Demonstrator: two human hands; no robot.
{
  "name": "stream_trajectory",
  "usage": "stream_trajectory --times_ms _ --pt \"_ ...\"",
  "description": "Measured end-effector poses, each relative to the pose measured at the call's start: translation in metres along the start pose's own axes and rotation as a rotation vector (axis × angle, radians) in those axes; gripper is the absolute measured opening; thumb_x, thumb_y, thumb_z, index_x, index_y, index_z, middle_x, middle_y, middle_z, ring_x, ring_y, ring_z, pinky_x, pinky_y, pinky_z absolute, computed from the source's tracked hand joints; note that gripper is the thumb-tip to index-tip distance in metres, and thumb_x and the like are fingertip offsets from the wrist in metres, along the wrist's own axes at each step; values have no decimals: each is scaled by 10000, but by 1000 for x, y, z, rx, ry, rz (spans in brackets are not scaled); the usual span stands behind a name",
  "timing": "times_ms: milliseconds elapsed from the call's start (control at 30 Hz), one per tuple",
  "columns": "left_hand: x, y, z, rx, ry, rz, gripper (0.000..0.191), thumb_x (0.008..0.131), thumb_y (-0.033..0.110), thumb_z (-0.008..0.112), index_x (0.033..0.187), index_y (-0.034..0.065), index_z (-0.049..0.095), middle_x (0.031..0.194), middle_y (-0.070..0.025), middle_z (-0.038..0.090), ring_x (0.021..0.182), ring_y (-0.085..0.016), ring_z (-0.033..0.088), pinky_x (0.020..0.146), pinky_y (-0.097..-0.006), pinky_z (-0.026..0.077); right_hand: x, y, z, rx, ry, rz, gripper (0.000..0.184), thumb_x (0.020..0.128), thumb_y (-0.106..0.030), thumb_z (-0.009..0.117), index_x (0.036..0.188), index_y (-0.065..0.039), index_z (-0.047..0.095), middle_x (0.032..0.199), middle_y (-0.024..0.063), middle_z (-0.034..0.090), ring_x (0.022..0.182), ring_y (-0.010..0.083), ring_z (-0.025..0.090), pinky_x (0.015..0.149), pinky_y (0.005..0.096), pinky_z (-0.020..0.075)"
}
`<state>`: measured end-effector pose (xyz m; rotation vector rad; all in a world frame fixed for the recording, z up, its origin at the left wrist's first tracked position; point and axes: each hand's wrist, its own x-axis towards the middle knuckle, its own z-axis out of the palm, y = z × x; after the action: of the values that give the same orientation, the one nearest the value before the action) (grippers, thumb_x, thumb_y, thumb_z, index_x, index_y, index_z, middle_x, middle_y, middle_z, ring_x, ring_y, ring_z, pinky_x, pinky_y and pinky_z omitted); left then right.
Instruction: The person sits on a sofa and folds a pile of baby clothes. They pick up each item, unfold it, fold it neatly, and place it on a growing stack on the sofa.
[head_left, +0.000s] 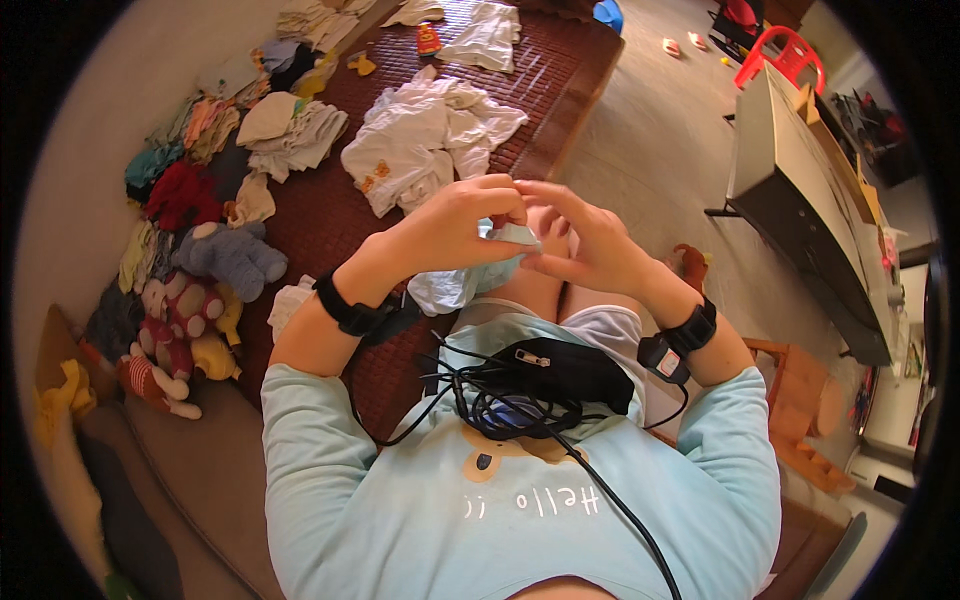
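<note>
Over the lap, my left hand grips a small piece of light blue cloth between thumb and fingers. My right hand curves around the cloth's near edge with thumb and fingers apart. Its fingertips come close to the left knuckles; whether they touch is unclear. Under the hands, a pale blue and white garment lies by my left thigh. Just beyond them is a loose heap of white clothes on the brown woven mat, one piece bearing small orange figures.
Folded clothes are stacked along the wall at left. Plush toys lie nearer, beside a brown cushion. Black cables and a black pouch rest on my lap. At right are a low cabinet, red chair and wooden stool.
</note>
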<state>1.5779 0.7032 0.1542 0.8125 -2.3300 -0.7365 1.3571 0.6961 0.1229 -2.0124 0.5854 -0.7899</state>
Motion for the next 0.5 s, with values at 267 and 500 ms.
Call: stream_trajectory --times_ms 267,500 --pt "23 -7 12 -333 -543 -269 510 743 487 734 866 4 624 701 -22 547 639 -89 474 555 -261 394 -19 29 -29 509 162 122 217 778 -66 465 889 29 626 876 59 590 771 145 559 711 254 444" --pt "16 -12 -20 517 -169 -123 214 768 255 705 813 55 644 787 -94 632 832 -262 551 783 -387 422 -32 41 -82 869 246 16 173 758 -47 428 751 6 592 863 66 579 755 137 513 701 258 414"
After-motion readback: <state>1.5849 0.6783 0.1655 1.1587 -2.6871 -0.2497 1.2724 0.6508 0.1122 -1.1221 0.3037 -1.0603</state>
